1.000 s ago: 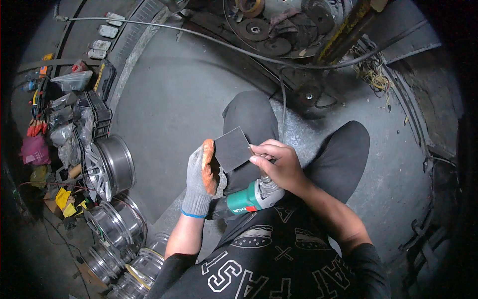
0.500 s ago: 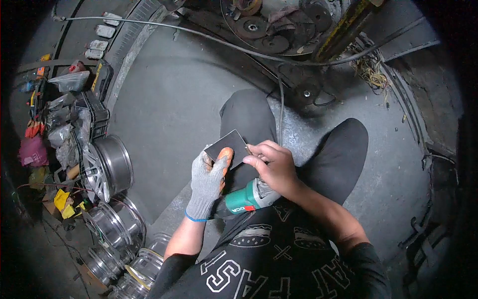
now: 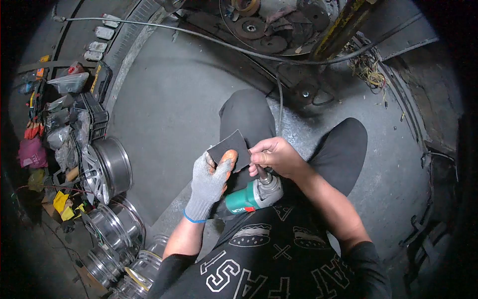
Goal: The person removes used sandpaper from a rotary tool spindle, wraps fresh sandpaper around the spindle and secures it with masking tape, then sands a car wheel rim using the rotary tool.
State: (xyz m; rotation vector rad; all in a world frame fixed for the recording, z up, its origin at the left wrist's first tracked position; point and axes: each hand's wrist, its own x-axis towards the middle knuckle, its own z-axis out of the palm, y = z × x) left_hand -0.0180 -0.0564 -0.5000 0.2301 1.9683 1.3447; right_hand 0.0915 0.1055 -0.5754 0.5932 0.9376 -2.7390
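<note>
My left hand (image 3: 209, 179), in a grey knit glove with orange fingertips, grips a dark square sheet of sandpaper (image 3: 230, 144), thumb on top. My bare right hand (image 3: 276, 158) is closed, with thumb and forefinger pinched at the sheet's right edge. Across my lap lies a green power grinder (image 3: 241, 199), its metal head facing right. A narrow metal shaft (image 3: 262, 172) sticks up from that head, just below my right fingers. Whether those fingers touch the shaft I cannot tell.
Metal wheel rims (image 3: 107, 167) stand at the left, below a black crate (image 3: 94, 117) and plastic bags. A hanging cable (image 3: 239, 48) crosses the top. Worn discs lie in a round tray (image 3: 226, 25) beside a yellowed post (image 3: 343, 30).
My right hand has shifted slightly to the right and turned, uncovering the metal shaft below it. The sheet has tilted a little in my left hand. The grinder stays put.
</note>
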